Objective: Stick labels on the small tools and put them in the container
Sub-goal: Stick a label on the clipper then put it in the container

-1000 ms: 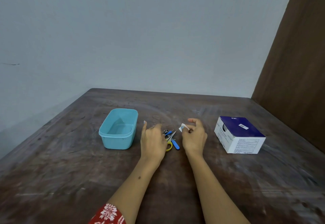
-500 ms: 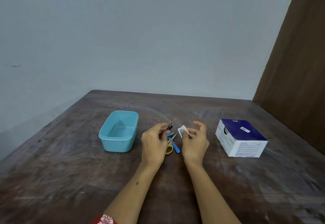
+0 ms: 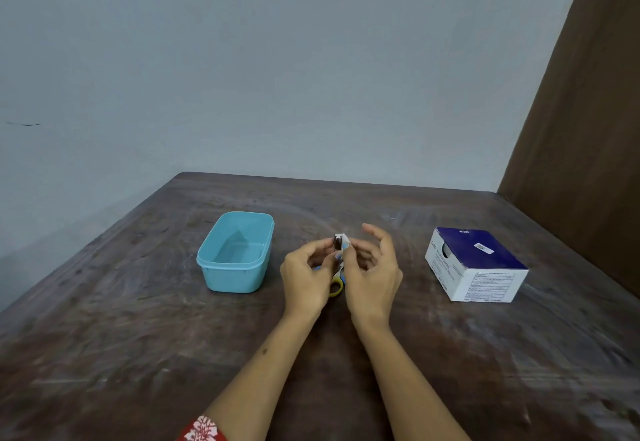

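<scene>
My left hand (image 3: 306,276) holds a small dark metal tool (image 3: 337,242) upright between thumb and fingers, above the table. My right hand (image 3: 372,272) pinches a white label (image 3: 345,242) and presses it against the tool's right side; its other fingers are spread. Beneath the hands, a yellow scissor handle (image 3: 336,287) and bits of blue tools show on the table; the remainder of the pile is hidden. The open turquoise container (image 3: 239,253) stands to the left of my hands, with nothing visible inside.
A blue and white cardboard box (image 3: 478,265) sits on the dark wooden table (image 3: 138,354) to the right of my hands. A grey wall runs behind the table and a brown wooden panel (image 3: 588,129) rises at the right.
My left hand picked the dark tool out of the pile and lifted it. My right hand brought the white label leftward until it met the tool.
</scene>
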Available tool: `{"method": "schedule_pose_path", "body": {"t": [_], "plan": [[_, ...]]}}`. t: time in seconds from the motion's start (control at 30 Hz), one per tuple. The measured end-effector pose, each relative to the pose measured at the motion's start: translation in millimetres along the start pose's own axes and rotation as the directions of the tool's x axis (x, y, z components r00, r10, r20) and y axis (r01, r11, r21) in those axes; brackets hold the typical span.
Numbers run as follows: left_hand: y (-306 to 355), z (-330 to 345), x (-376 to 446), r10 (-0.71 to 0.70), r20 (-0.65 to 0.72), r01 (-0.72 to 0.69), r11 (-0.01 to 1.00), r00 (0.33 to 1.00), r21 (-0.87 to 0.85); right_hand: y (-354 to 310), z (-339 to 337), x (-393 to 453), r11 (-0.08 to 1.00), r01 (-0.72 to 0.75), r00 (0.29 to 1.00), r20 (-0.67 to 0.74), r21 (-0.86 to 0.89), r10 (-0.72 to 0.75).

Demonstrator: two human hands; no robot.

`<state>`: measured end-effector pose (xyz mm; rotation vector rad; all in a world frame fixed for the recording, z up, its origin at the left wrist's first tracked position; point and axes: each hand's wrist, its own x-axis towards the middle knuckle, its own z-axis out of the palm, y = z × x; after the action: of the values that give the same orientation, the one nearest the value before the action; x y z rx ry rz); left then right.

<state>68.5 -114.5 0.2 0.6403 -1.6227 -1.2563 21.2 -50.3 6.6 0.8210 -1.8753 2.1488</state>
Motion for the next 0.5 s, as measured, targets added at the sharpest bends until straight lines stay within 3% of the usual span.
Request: {"method": "schedule_pose_path", "body": {"t": [0.17, 0.5], "plan": [[-2, -2, 2, -0.016, 0.008, 0.016, 1.000, 1.000, 0.010, -1, 0, -3, 0.999, 0.035, 0.999, 0.042, -0.016, -0.035], [-2, -3, 2, -0.063, 0.048, 0.065, 0.996, 0.997, -0.053, 17, 3, 3, 0.994, -0.059, 0.994, 0.085, -0.087, 0.066]]}}
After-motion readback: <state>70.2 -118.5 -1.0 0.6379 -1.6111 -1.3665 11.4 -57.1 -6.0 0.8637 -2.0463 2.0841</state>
